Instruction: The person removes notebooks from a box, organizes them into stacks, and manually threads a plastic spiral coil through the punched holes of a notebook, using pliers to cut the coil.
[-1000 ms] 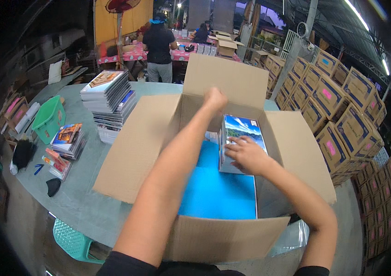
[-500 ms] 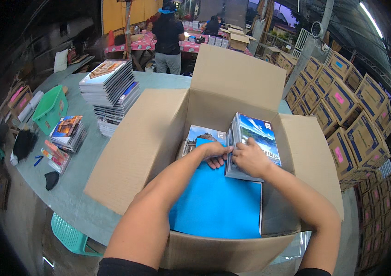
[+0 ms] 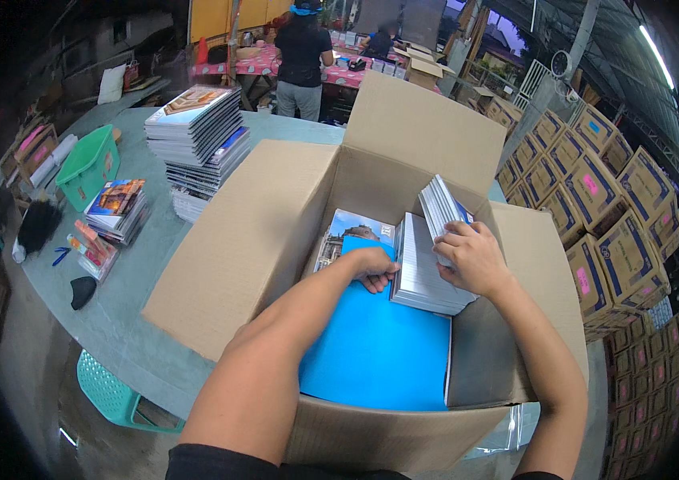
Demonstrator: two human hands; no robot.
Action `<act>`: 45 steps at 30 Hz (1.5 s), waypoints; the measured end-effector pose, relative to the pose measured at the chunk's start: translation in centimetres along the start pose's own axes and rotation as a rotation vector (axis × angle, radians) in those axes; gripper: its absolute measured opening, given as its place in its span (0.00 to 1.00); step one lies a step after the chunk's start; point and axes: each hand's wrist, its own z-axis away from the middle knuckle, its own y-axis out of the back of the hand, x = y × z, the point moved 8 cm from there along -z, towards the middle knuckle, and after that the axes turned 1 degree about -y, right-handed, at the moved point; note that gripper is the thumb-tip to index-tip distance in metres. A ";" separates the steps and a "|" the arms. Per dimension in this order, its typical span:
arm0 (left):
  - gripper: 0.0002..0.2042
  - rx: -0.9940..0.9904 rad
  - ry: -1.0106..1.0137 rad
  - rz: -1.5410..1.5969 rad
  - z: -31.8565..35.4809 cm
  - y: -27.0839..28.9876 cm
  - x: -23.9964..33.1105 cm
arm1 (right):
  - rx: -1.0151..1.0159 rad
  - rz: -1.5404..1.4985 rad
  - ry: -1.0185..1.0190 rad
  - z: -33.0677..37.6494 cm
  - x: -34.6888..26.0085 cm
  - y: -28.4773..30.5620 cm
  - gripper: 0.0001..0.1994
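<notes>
A large open cardboard box (image 3: 403, 424) stands in front of me on the table. Inside, a bright blue sheet (image 3: 375, 344) covers much of the near part. A stack of notebooks (image 3: 423, 268) with white page edges lies at the box's right side. My right hand (image 3: 471, 258) grips several notebooks (image 3: 441, 210) from its top, tilted up and apart from those below. My left hand (image 3: 371, 266) rests over the blue sheet, its fingers curled against the stack's left edge. Behind it lies a notebook with a building on its cover (image 3: 363, 226).
On the green table (image 3: 135, 320) at left are a tall notebook stack (image 3: 195, 120), a smaller stack (image 3: 118, 208), a green basket (image 3: 87, 172) and a black object (image 3: 82, 292). Taped cartons (image 3: 587, 192) are piled at right. A person (image 3: 303, 60) stands at the far table.
My right hand has tipped the upper notebooks up and rightward, exposing the page edges of the stack below. My left hand stays at the stack's left edge.
</notes>
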 end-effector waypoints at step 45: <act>0.23 0.061 -0.391 0.663 2.6 -1.7 10.8 | 0.423 -0.027 -0.139 2.7 1.2 2.4 0.17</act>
